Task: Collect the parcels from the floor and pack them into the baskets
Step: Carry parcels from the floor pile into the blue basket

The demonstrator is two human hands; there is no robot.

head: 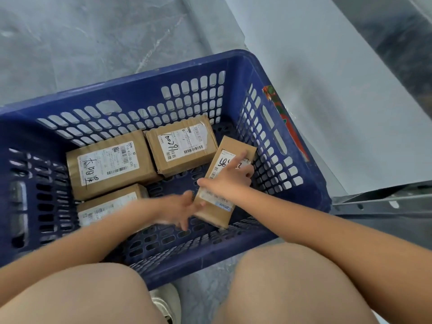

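Both of my bare knees (77, 298) fill the bottom of the view, with one pale shoe (167, 302) on the floor between them. Just beyond sits the blue basket (163, 73), its slotted walls rising all round and its near rim touching my legs. My right hand (230, 175) lies on top of a tilted parcel (222, 183) at the basket's right side, forefinger stretched along the label, the other fingers curled over its far edge in a loose grip. My left hand (181, 209) is blurred, fingers spread and fairly straight, touching that parcel's near left corner; it holds nothing I can make out. Three more parcels lie flat inside: a large left parcel (109, 166), a back parcel (182, 146) beside it against the far wall, and a near parcel (107, 204) partly under my left forearm. Bare basket floor shows in front of my hands. Grey marbled floor (81, 43) stretches behind, a pale sheet (327, 90) lies to the right, and a metal rail (385, 202) runs at the right edge.
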